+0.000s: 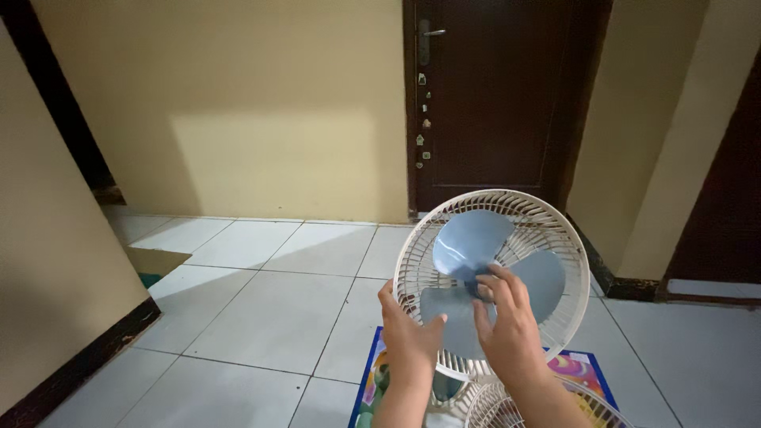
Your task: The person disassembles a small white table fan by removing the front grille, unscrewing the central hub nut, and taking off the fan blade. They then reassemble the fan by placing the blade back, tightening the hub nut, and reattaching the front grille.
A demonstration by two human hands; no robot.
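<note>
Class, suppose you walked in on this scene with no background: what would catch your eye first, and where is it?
First, the white fan grille at centre right, with its pale blue blades bare, no front cover over them. The left hand steadies the grille's lower left edge while the right hand has its fingers at the blade hub. Behind stands a dark brown door, and a colourful mat lies on the white tiled floor.

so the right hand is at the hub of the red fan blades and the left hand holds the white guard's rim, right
Not quite: the fan blades are pale blue, not red, as the head view shows. The right hand is at their hub, and the left hand holds the white guard's rim.
</note>
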